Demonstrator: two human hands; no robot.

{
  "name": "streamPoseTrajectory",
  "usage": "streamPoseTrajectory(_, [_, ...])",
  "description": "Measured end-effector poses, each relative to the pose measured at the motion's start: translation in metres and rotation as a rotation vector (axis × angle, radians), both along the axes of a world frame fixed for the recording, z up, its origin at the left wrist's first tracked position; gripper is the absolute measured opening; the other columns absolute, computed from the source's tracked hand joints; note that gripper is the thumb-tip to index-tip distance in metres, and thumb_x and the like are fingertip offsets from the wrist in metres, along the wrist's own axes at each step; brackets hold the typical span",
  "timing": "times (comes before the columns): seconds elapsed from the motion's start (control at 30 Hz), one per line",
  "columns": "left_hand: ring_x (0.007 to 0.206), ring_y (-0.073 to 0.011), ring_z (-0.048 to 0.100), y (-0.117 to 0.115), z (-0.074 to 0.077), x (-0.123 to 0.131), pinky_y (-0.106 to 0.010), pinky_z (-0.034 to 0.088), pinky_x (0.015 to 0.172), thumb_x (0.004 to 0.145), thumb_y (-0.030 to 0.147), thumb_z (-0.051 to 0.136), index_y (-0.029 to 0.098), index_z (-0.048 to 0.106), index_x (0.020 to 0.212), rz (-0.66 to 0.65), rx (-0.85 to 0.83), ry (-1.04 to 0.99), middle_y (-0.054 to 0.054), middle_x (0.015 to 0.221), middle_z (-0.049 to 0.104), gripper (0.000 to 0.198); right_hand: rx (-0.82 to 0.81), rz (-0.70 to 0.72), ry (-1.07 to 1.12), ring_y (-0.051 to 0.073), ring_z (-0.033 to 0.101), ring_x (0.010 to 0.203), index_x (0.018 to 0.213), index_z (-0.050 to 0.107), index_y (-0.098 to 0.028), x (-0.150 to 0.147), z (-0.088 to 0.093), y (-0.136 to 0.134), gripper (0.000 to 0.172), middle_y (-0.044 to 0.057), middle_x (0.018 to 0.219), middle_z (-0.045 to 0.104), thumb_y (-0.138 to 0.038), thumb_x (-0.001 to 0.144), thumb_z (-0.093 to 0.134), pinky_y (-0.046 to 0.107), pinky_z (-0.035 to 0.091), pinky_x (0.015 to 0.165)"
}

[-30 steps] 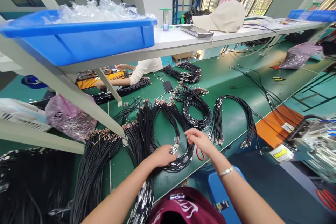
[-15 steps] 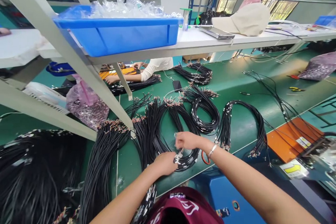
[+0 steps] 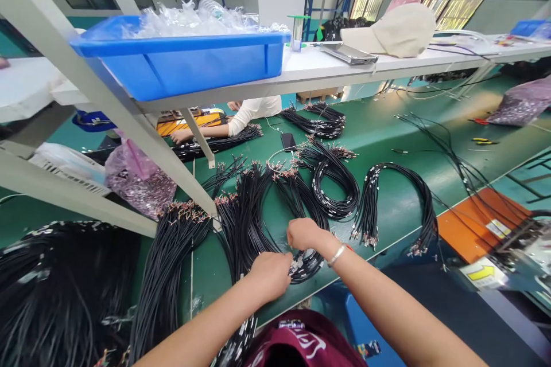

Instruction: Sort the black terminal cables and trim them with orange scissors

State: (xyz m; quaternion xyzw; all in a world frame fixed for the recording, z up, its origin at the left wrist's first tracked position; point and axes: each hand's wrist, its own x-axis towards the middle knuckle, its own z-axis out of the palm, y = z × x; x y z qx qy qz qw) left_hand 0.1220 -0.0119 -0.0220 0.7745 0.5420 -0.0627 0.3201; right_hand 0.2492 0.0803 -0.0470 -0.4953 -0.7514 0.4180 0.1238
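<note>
Both hands are at work low in the centre of the frame, over a green table [image 3: 398,203]. The loop [image 3: 306,268] of black cables being handled lies there, its white-tagged lower part right at the hands, its copper-ended part farther up.

Left hand [image 3: 271,276]: against the tagged part, back upward, fingers curled and close together. Tips hidden; cannot tell whether they pinch the cables.

Right hand [image 3: 306,235]: above and just right of the left, near it, over the loop. Fingers folded in, pressed together; cannot tell what, if anything, they pinch. Bracelet [image 3: 337,255] on that wrist.

More cables around. Coil [image 3: 350,192] just right of the loop; arched bundle [image 3: 408,176] right of centre; straight bundle [image 3: 161,281] at lower left, beside a dark heap [image 3: 64,292] in the corner.

Phone [image 3: 287,141] above centre, near a co-worker's white sleeve [image 3: 256,113]. Pink bag [image 3: 140,175] at left, behind the shelf post. Pliers [image 3: 484,141] at right, orange plate [image 3: 477,223] below them.

Shelf [image 3: 318,73] across the top: blue bin [image 3: 202,71] of clear plastic upper left, pale cap [image 3: 387,31] upper right.
</note>
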Motion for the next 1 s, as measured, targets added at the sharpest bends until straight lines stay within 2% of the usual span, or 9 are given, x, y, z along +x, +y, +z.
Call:
streamPoseTrajectory(0.1, [0.08, -0.0269, 0.06, 0.001, 0.004, -0.007, -0.035, 0.041, 0.072, 0.069, 0.02, 0.046, 0.018, 0.054, 0.083, 0.048, 0.01, -0.026, -0.009, 0.079, 0.064, 0.017, 0.011, -0.117, 0.03, 0.021, 0.058, 0.077, 0.065, 0.067, -0.017, -0.004, -0.001, 0.01, 0.007, 0.006, 0.068, 0.062, -0.02, 0.059, 0.068, 0.029, 0.042, 0.074])
streamPoseTrajectory(0.13, [0.077, -0.0242, 0.06, 0.003, 0.007, -0.011, -0.031, 0.041, 0.069, 0.07, 0.021, 0.045, 0.019, 0.053, 0.082, 0.071, 0.012, -0.049, -0.007, 0.078, 0.063, 0.014, 0.031, -0.175, 0.065, 0.02, 0.057, 0.081, 0.081, 0.069, -0.018, 0.002, 0.0, 0.009, 0.018, 0.007, 0.079, 0.064, -0.028, 0.068, 0.062, 0.029, 0.041, 0.077])
streamPoseTrajectory(0.27, [0.07, -0.0153, 0.055, 0.013, 0.025, -0.03, -0.022, 0.039, 0.061, 0.076, 0.028, 0.042, 0.02, 0.05, 0.082, 0.143, 0.008, -0.182, 0.0, 0.077, 0.059, 0.013, 0.042, -0.374, 0.216, 0.018, 0.054, 0.077, 0.131, 0.037, -0.008, 0.042, -0.001, -0.019, 0.055, 0.013, 0.095, 0.059, -0.036, 0.09, 0.013, 0.034, 0.044, 0.072])
streamPoseTrajectory(0.4, [0.06, -0.0107, 0.051, 0.022, 0.039, -0.037, -0.02, 0.038, 0.055, 0.077, 0.028, 0.042, 0.019, 0.049, 0.086, 0.141, -0.037, -0.276, 0.004, 0.072, 0.055, 0.015, -0.213, -0.218, 0.469, 0.014, 0.051, 0.061, 0.13, 0.037, -0.012, 0.044, -0.01, -0.047, 0.062, 0.004, 0.072, 0.056, -0.047, 0.079, 0.043, 0.029, 0.045, 0.06])
streamPoseTrajectory(0.5, [0.052, -0.0092, 0.048, 0.024, 0.041, -0.038, -0.019, 0.037, 0.049, 0.078, 0.027, 0.041, 0.018, 0.05, 0.09, 0.118, -0.077, -0.28, 0.005, 0.069, 0.054, 0.018, -0.371, -0.076, 0.583, 0.014, 0.051, 0.064, 0.111, 0.052, -0.015, 0.026, -0.01, -0.048, 0.054, 0.002, 0.072, 0.054, -0.052, 0.072, 0.052, 0.028, 0.045, 0.063])
streamPoseTrajectory(0.6, [0.055, -0.0112, 0.052, 0.02, 0.036, -0.038, -0.02, 0.039, 0.051, 0.078, 0.027, 0.039, 0.018, 0.05, 0.09, 0.118, -0.068, -0.226, 0.003, 0.07, 0.056, 0.018, -0.329, -0.067, 0.475, 0.013, 0.051, 0.063, 0.082, 0.058, -0.014, 0.027, 0.003, -0.047, 0.04, 0.003, 0.069, 0.054, -0.052, 0.074, 0.047, 0.027, 0.044, 0.063])
streamPoseTrajectory(0.77, [0.08, -0.0217, 0.06, 0.003, 0.019, -0.021, -0.028, 0.042, 0.069, 0.073, 0.024, 0.045, 0.021, 0.052, 0.091, 0.107, 0.01, -0.076, -0.003, 0.082, 0.063, 0.02, -0.127, -0.073, 0.148, 0.018, 0.055, 0.076, 0.075, 0.059, -0.015, 0.039, 0.039, -0.047, 0.029, 0.006, 0.076, 0.059, -0.038, 0.081, 0.042, 0.03, 0.042, 0.072])
streamPoseTrajectory(0.87, [0.088, -0.0256, 0.06, -0.004, 0.011, -0.005, -0.034, 0.043, 0.076, 0.074, 0.023, 0.044, 0.02, 0.049, 0.101, 0.079, 0.047, 0.0, -0.007, 0.09, 0.064, 0.027, -0.021, -0.039, -0.07, 0.022, 0.053, 0.096, 0.074, 0.062, -0.015, 0.01, 0.046, -0.027, 0.023, 0.01, 0.091, 0.062, -0.028, 0.081, 0.044, 0.033, 0.036, 0.086])
streamPoseTrajectory(1.0, [0.088, -0.0262, 0.061, -0.007, 0.009, 0.0, -0.036, 0.042, 0.078, 0.072, 0.021, 0.046, 0.02, 0.05, 0.096, 0.043, 0.067, 0.059, -0.007, 0.09, 0.065, 0.024, -0.046, 0.028, -0.294, 0.021, 0.058, 0.087, 0.077, 0.061, -0.011, -0.031, 0.037, 0.004, 0.018, 0.008, 0.085, 0.063, -0.029, 0.078, 0.058, 0.038, 0.042, 0.08])
